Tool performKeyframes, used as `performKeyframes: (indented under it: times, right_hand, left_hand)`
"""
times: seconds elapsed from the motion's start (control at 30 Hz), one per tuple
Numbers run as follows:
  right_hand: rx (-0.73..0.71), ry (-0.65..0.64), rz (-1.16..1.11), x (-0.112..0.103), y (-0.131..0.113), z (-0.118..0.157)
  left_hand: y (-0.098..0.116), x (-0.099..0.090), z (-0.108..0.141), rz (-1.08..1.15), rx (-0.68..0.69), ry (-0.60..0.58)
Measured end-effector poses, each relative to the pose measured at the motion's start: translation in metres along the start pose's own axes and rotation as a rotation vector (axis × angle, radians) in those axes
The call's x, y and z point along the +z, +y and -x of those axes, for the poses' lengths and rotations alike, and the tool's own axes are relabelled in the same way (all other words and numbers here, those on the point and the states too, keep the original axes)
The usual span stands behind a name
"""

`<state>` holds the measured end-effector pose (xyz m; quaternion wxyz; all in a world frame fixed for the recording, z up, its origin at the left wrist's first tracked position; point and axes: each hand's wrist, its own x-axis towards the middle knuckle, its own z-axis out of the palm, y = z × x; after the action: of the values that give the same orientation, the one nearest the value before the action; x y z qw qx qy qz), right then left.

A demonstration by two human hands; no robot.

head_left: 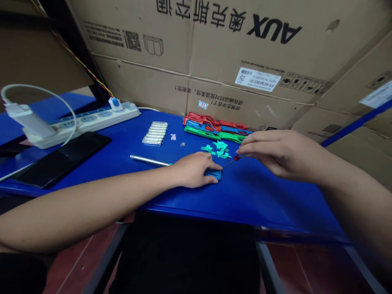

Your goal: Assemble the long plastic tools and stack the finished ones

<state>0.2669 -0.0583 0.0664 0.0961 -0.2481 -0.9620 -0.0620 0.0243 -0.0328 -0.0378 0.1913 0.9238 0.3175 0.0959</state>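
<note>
Head view: right of centre in the frame, the left hand (pixel 197 169) grips a blue part (pixel 217 175) down on the table (pixel 260 208). The right hand (pixel 278 155) pinches a red-handled screwdriver (pixel 236 157), its shaft reaching to that part. Across the top, a carton (pixel 214 55) carries upside-down print: "AUX" and "奥克斯空调" in large black characters, with "师傅您辛苦了!" in smaller ones below. Its white label (pixel 258 79) shows "25"; much of the rest is too small to read. A QR code (pixel 132 41) sits upper left. Red, blue and green strips (pixel 200 132) lie just above centre.
</note>
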Motion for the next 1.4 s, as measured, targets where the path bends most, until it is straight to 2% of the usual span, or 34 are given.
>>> performKeyframes:
  times: [0.53, 0.77, 0.83, 0.97, 1.03, 1.1, 1.2, 1.3, 1.4]
  right_hand:
    - [0.002, -0.005, 0.046, -0.002, -0.002, 0.002]
    - [0.011, -0.054, 0.019, 0.000, -0.004, 0.001]
    - [0.060, -0.093, 0.050, -0.001, -0.005, -0.002]
    - [0.257, -0.330, 0.212, -0.006, -0.011, -0.022]
    - [0.346, -0.399, 0.304, -0.007, -0.015, -0.037]
    - [0.409, -0.387, 0.330, -0.006, -0.019, -0.050]
    - [0.486, -0.346, 0.304, -0.002, -0.025, -0.062]
    - [0.538, -0.341, 0.314, -0.001, -0.029, -0.064]
    - [0.431, -0.313, 0.275, -0.008, -0.027, -0.058]
  left_hand:
    - [-0.001, 0.000, 0.000, -0.015, 0.014, 0.004]
    - [-0.001, 0.001, 0.000, -0.005, 0.009, 0.004]
    - [-0.001, 0.001, 0.000, -0.001, 0.006, 0.003]
    - [0.000, 0.000, 0.000, -0.029, 0.017, 0.030]
    - [0.001, 0.000, -0.002, -0.058, 0.020, 0.063]
    - [0.000, 0.002, -0.005, -0.030, 0.028, 0.106]
    - [-0.003, 0.006, -0.012, 0.169, 0.057, 0.188]
    - [-0.007, 0.011, -0.017, 0.323, 0.094, 0.203]
    - [-0.011, 0.013, -0.019, 0.354, 0.094, 0.184]
